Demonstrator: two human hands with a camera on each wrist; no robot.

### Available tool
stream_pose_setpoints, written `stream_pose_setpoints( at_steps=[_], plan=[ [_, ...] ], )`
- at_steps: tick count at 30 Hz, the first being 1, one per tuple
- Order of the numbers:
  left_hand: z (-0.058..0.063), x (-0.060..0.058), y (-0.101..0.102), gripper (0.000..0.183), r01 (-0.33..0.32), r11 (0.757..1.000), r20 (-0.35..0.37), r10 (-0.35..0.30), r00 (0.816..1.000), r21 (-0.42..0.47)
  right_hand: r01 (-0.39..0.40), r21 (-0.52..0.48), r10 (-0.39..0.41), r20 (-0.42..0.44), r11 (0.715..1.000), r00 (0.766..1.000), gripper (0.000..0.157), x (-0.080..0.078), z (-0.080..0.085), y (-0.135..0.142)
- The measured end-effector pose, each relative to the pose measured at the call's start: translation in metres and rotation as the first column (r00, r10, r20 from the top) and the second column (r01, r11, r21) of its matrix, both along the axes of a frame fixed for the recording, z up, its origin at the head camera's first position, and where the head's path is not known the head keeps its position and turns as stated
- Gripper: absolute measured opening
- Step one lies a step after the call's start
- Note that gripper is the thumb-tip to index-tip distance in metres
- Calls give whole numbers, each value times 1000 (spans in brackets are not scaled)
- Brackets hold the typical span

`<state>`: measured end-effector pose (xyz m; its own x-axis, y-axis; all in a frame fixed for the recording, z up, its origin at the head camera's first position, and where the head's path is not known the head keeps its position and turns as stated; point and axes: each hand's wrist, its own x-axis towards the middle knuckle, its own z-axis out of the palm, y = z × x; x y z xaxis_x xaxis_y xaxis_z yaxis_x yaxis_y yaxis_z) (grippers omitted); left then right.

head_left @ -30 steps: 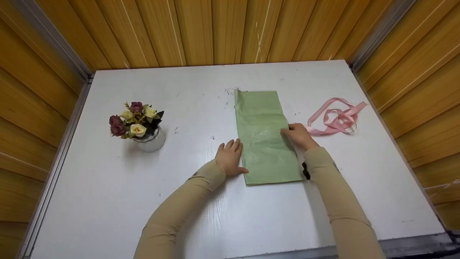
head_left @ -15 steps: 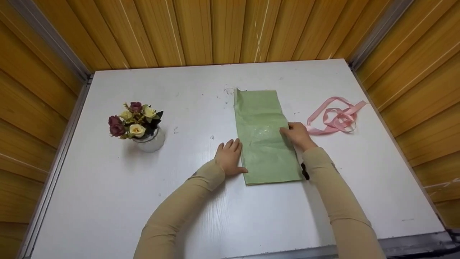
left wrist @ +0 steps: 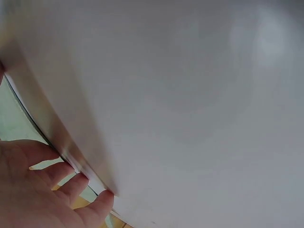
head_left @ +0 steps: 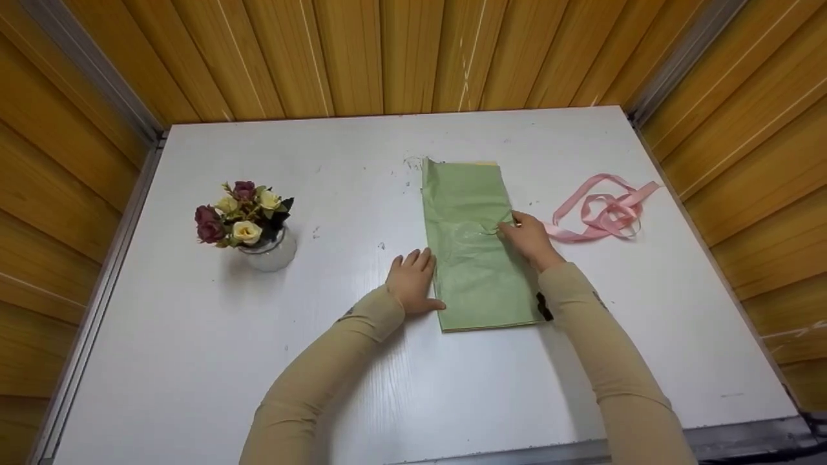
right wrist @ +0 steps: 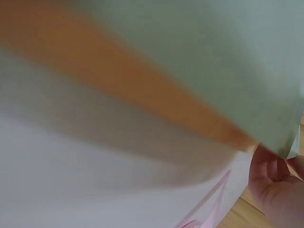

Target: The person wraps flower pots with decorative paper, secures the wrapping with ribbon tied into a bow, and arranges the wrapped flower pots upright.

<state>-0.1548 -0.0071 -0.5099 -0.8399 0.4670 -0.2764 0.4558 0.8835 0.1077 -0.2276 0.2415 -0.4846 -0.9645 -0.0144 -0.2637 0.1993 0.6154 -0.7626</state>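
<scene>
A long green sheet of folded paper (head_left: pixel 475 284) lies on the white table, creased across its middle, with a shiny clear patch there. My left hand (head_left: pixel 411 284) rests along its left edge, fingers spread and thumb over the edge. In the left wrist view the fingertips of that hand (left wrist: pixel 42 190) meet the edge line. My right hand (head_left: pixel 530 242) pinches the right edge about halfway up and raises it. In the right wrist view the thumb and fingers of this hand (right wrist: pixel 280 185) grip the green paper (right wrist: pixel 228 61), and an orange layer (right wrist: pixel 142 102) shows beneath it.
A loose coil of pink ribbon (head_left: pixel 607 223) lies to the right of the paper, one end running behind my right hand. A white vase (head_left: pixel 271 254) with artificial roses (head_left: pixel 247 232) stands at the left. Slatted wood-look walls (head_left: pixel 413 58) border the table (head_left: pixel 349 168).
My right hand has shifted slightly left and away from me, bending up the paper's right edge. A sliver of orange now shows at the far edge. The left hand stays put.
</scene>
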Motion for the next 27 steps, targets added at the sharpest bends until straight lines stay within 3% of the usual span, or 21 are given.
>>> stream_pose_setpoints(
  at_steps=[7,14,20,27],
  plan=[
    [-2,0,-1,98,-6,1000,6,6,1000,-2,-32,29,31,34,999,999,61,-3,7,-6],
    [-4,0,-1,97,0,1000,-11,0,1000,7,-33,-75,38,66,997,997,61,-5,6,4],
    [-5,-1,-1,97,-2,1000,0,2,1000,14,-59,-55,64,93,997,994,61,-7,10,13],
    [-4,-2,-1,98,-7,1000,19,7,1000,1,-78,-110,87,85,991,993,59,-8,19,16]
  ],
)
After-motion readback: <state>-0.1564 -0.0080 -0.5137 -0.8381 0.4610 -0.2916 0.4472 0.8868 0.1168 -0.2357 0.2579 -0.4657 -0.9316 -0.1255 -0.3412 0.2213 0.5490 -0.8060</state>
